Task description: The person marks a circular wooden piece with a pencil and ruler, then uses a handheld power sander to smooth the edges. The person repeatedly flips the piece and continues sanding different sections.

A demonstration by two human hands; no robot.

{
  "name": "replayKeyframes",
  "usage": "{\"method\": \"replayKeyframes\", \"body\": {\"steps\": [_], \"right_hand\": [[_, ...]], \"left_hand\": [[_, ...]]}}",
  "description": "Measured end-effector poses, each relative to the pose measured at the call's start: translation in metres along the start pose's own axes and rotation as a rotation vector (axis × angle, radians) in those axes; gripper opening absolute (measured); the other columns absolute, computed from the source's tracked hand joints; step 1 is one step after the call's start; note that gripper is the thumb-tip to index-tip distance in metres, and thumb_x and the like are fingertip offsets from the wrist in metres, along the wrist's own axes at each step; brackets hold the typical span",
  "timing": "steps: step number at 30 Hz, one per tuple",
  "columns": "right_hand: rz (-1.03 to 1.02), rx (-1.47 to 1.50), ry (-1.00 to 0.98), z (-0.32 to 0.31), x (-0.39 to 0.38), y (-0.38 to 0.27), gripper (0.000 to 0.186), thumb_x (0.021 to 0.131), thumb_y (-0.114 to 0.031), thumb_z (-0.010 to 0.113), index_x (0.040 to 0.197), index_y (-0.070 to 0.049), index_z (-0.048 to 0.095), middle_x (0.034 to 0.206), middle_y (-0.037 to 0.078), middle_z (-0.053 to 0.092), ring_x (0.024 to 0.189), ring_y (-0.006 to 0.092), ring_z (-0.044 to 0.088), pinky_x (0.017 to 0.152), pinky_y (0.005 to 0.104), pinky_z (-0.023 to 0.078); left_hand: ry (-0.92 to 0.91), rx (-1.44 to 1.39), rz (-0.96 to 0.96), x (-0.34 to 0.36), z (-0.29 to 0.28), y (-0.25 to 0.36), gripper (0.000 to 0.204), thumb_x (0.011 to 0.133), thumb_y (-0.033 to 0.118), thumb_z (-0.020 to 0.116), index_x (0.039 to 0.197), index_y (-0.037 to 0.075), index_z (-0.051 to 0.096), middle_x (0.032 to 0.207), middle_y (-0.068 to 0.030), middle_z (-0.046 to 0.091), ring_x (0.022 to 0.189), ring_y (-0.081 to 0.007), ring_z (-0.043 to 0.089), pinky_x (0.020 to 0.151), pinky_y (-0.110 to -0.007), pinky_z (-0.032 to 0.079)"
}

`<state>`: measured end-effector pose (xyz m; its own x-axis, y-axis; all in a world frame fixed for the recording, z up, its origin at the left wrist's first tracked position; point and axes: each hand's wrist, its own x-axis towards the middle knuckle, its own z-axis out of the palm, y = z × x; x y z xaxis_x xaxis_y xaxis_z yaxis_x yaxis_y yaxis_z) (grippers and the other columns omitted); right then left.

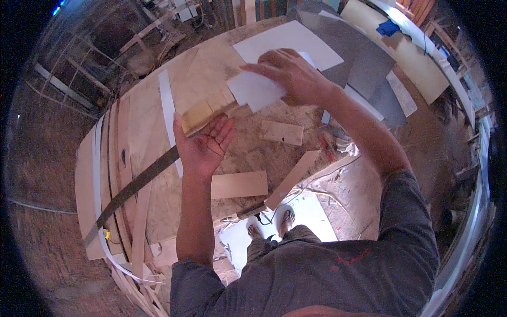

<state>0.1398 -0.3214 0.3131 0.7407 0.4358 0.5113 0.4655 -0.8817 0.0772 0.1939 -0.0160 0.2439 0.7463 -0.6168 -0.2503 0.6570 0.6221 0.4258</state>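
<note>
Desk: How do the worker's hands stand?

Photographer: Apart. The left hand (207,143) turns palm up, fingers spread, thumb raised by the near end of a yellowish wooden block (198,117); whether it bears the block's weight cannot be told. The right hand (288,71), knuckles up, appears clamped on a white card (254,91), its grip partly hidden beneath.

Desk: And the block?

Photographer: It lies between the hands, over the workbench (198,66), its long axis slanting from the left hand away and rightward to the card. The left hand is nearer. Whether card and block touch is unclear.

Desk: What lies farther out?

Photographer: A white strip (166,98) runs behind the left thumb, and a dark strip (140,182) slants from the left wrist to the bench's left edge. A flat board (282,132) rests right of the left hand. Beyond the right hand, a large white sheet (319,46) lies beside grey sheeting (372,71).

Desk: Any lettering?

Photographer: None legible. Red marks (353,259) cross the dark shirt (296,282), too indistinct to read; block and card show no visible label or brand.
</note>
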Motion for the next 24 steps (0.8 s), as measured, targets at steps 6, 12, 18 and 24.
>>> {"method": "replayKeyframes", "body": {"steps": [6,12,18,24], "right_hand": [[-0.007,-0.114,-0.027,0.014,0.105,0.017,0.094,0.081,-0.016,0.084,0.163,-0.031,0.041,0.127,0.014,0.063,0.125,0.0368,0.061,0.107,0.0494,0.045],[0.107,-0.082,-0.191,0.001,0.194,0.026,0.078,0.089,-0.046,0.082,0.157,-0.04,0.045,0.139,0.02,0.065,0.13,0.0442,0.062,0.108,0.06,0.049],[-0.246,0.01,-0.082,-0.085,0.249,-0.007,0.054,0.084,-0.009,0.073,0.136,-0.006,0.059,0.13,0.018,0.067,0.116,0.0344,0.066,0.096,0.0471,0.055],[0.151,0.17,-0.167,-0.248,0.267,-0.111,0.092,0.079,-0.002,0.079,0.162,-0.009,0.04,0.148,0.017,0.057,0.122,0.0298,0.062,0.104,0.0436,0.05]], "left_hand": [[-0.03,0.149,-0.125,-0.03,-0.095,-0.005,0.076,0.098,0.063,0.058,0.14,0.001,0.06,0.123,-0.0198,0.071,0.114,-0.0417,0.07,0.093,-0.055,0.06],[0.277,0.172,-0.196,-0.098,-0.219,-0.06,0.06,0.098,0.056,0.061,0.133,0.007,0.062,0.12,-0.0161,0.066,0.103,-0.0392,0.07,0.082,-0.058,0.058],[0.314,0.135,-0.313,-0.093,-0.279,-0.104,0.074,0.096,0.066,0.062,0.142,0.01,0.054,0.131,-0.0164,0.061,0.124,-0.0337,0.061,0.098,-0.058,0.05],[0.135,0.19,0.164,0.008,-0.281,-0.087,0.099,0.092,0.081,0.055,0.161,0.012,0.034,0.156,-0.0123,0.048,0.151,-0.0299,0.038,0.124,-0.062,0.021]]}}
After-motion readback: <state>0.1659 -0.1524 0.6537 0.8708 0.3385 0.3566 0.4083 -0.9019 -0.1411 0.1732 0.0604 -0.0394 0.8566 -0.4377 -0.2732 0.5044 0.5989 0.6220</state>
